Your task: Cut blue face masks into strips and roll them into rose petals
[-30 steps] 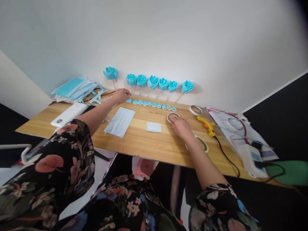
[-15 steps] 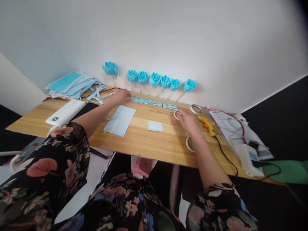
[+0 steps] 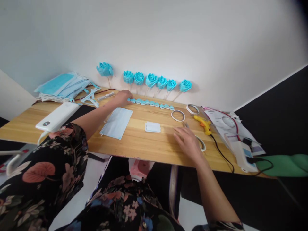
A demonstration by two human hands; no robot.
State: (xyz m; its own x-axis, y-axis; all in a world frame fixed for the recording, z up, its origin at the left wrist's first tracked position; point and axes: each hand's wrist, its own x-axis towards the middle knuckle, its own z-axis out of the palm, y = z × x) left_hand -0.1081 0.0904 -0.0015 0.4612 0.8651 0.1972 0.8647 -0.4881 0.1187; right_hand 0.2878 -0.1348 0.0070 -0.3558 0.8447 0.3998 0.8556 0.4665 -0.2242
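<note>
My left hand [image 3: 123,97] rests at the left end of a row of small folded blue pieces [image 3: 152,103]. Its fingers are bent together, and whatever lies under their tips is hidden. My right hand [image 3: 187,141] hovers low over the wooden table [image 3: 139,146] with fingers apart, holding nothing. Just beyond its fingers a thin, partly covered metal tool [image 3: 185,124] shows. One roll of white tape [image 3: 202,145] is partly hidden by the hand, and another tape roll [image 3: 178,115] lies farther back. A folded white piece [image 3: 152,127] and a flat pale-blue face mask [image 3: 116,123] lie between my arms.
Several blue fabric roses [image 3: 151,80] on sticks lean along the wall. At left are a pile of masks [image 3: 64,85], cut strips [image 3: 90,97] and a white power bank [image 3: 57,116]. To the right lie a third tape roll [image 3: 192,109], a yellow glue gun [image 3: 203,124] with cord and a power strip [image 3: 244,157].
My right hand has drawn back toward me from the tape roll and spread its fingers. My left hand stays at the row's end. The whole view has shifted slightly.
</note>
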